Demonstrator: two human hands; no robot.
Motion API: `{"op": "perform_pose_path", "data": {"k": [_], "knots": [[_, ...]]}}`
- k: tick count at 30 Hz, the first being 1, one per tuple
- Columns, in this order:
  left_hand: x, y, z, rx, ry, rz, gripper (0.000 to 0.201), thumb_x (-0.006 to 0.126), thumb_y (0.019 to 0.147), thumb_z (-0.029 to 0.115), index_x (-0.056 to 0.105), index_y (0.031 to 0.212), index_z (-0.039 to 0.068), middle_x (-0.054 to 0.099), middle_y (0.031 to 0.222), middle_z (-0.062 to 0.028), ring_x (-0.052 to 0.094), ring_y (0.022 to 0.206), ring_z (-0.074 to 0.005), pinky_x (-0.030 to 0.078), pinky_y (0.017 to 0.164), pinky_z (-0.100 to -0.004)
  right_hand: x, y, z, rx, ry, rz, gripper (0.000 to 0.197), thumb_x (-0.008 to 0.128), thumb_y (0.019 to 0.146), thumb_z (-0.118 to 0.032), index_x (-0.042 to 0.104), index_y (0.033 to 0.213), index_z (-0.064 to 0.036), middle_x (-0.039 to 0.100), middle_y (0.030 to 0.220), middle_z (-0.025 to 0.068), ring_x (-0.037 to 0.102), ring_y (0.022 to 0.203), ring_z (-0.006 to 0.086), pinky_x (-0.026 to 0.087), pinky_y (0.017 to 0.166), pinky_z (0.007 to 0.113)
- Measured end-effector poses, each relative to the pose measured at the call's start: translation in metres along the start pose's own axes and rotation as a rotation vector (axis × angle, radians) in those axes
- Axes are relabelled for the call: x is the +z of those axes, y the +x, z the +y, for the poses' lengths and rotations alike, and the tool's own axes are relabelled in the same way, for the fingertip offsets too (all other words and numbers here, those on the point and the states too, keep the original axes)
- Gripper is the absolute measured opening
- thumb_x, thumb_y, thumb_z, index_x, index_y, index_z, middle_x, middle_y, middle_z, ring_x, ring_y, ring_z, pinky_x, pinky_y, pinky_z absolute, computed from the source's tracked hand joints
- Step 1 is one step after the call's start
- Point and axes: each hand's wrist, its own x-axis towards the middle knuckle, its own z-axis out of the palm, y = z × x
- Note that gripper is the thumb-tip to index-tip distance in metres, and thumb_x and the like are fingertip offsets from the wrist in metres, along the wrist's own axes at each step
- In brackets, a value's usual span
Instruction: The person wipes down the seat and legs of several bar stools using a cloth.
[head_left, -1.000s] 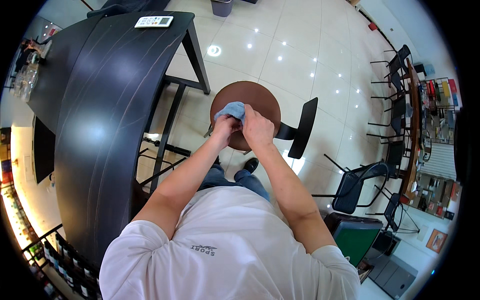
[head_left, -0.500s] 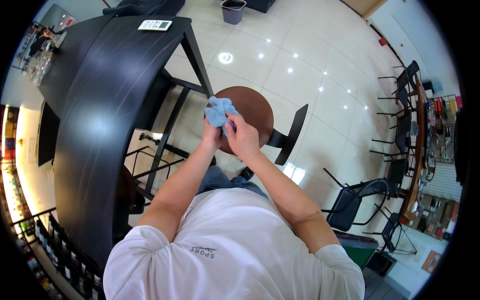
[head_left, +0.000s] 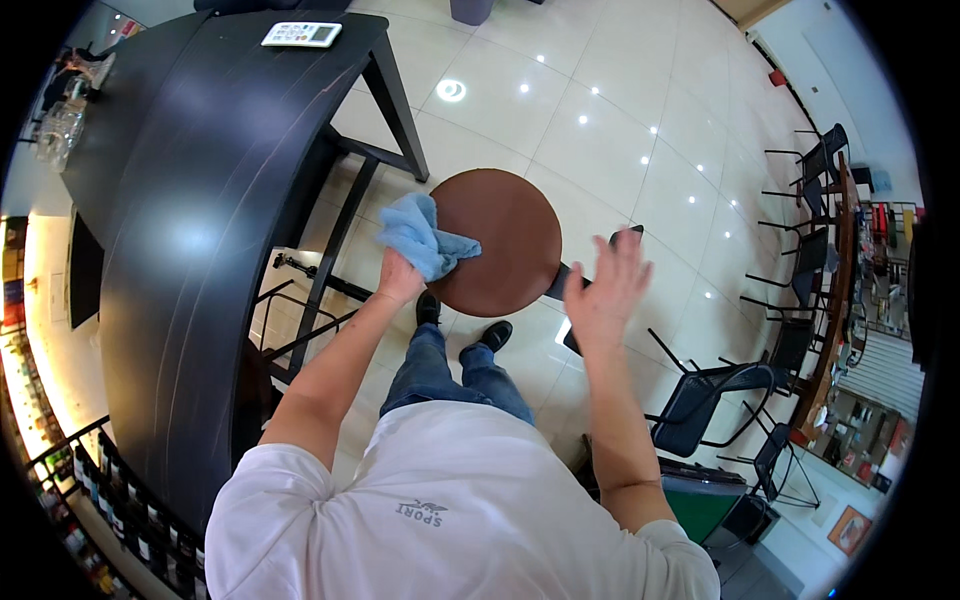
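Observation:
A crumpled light blue cloth point(head_left: 418, 240) is gripped in my left hand point(head_left: 401, 277), at the left edge of a round brown stool seat point(head_left: 500, 240). Part of the cloth hangs over that seat's edge; its folds hide some of my fingers. My right hand point(head_left: 608, 295) is raised to the right of the seat, fingers spread and holding nothing. Behind it, the stool's dark backrest point(head_left: 628, 237) is mostly covered from sight.
To my left runs a long black table point(head_left: 200, 200) with a white remote control point(head_left: 301, 35) on its far end. Black chairs point(head_left: 700, 400) line the right side by a wooden table. Below the black table stands a tripod-like black pole point(head_left: 300, 266).
My right hand has let go of the cloth and moved right, its fingers now spread. The cloth has shifted left in my left hand, and more of the brown seat shows.

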Motion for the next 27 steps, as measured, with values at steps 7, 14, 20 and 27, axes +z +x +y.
{"op": "perform_pose_path", "data": {"k": [7,14,20,27], "knots": [[0.059,0.036,0.01,0.051,0.624,-0.086,0.051,0.048,0.095,0.045,0.064,0.131,0.013,0.051,0.147,-0.0155,0.035,0.143,-0.0402,0.005,0.122,-0.0605,0.038,-0.008,0.039,0.325,0.262,-0.073,0.083,0.06,0.085,-0.003,0.016,0.155,0.0057,0.029,0.158,0.0271,0.032,0.144,0.046,0.032,0.118,0.047],[0.066,0.065,0.027,0.039,0.652,-0.118,0.051,0.05,0.093,0.041,0.063,0.132,0.01,0.052,0.146,-0.0184,0.035,0.142,-0.045,0.011,0.12,-0.0623,0.022,-0.009,0.043,0.416,0.294,-0.171,0.084,0.043,0.08,0.013,0.014,0.158,0.0004,0.032,0.157,0.0282,0.038,0.142,0.0427,0.034,0.117,0.042],[0.108,0.148,0.046,0.052,0.698,-0.101,0.056,0.049,0.091,0.04,0.062,0.133,0.005,0.053,0.144,-0.0216,0.035,0.142,-0.0473,0.014,0.119,-0.0638,0.021,-0.004,0.036,0.414,0.36,-0.14,0.085,0.042,0.078,0.015,0.017,0.158,-0.001,0.041,0.15,0.0305,0.048,0.132,0.0457,0.043,0.108,0.044],[0.163,0.16,0.086,0.344,0.817,-0.298,0.059,0.046,0.094,0.046,0.062,0.135,0.006,0.053,0.146,-0.0176,0.031,0.145,-0.0424,0.013,0.12,-0.0621,0.025,-0.006,0.038,0.404,0.398,-0.131,0.085,0.043,0.077,0.014,0.018,0.158,-0.0001,0.043,0.149,0.0307,0.05,0.129,0.0466,0.043,0.106,0.045]]}}
